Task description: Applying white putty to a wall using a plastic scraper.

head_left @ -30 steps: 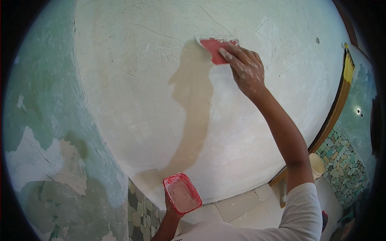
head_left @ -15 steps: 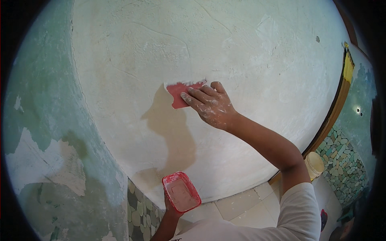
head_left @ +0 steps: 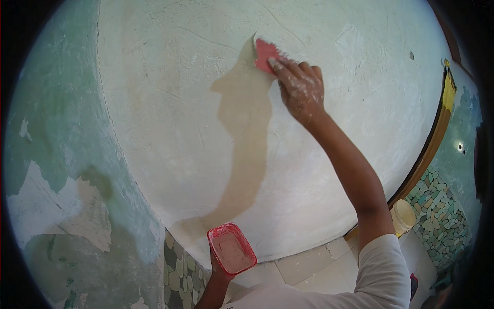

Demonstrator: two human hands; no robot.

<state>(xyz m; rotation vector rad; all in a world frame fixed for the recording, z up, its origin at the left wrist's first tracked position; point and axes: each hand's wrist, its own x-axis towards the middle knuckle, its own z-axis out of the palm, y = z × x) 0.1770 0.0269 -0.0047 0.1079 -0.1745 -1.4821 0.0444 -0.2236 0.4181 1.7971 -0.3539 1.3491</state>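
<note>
My right hand (head_left: 302,88) grips a flat red putty spreader (head_left: 266,54) and holds it against the upper part of the whitish wall (head_left: 319,170). White paste clings along the spreader's edge, and pale smears cover my fingers. Down at the lower middle, my left hand (head_left: 220,268) supports a red rectangular tub (head_left: 232,248) from its left side and below. Pinkish-white putty (head_left: 231,252) lies inside the tub, with more smeared on its rim. Most of the left fingers are hidden behind the tub.
A peeling green wall (head_left: 56,118) meets the whitish wall at a corner on the left. On the right are a brown wooden door frame (head_left: 429,147), a cream bucket (head_left: 403,215) and a pebble-patterned surface (head_left: 442,221). Pale floor tiles (head_left: 303,268) lie below.
My right hand has slid the spreader up the wall and to the right, tilting it as the arm stretched out. My left hand and the tub have stayed nearly in place.
</note>
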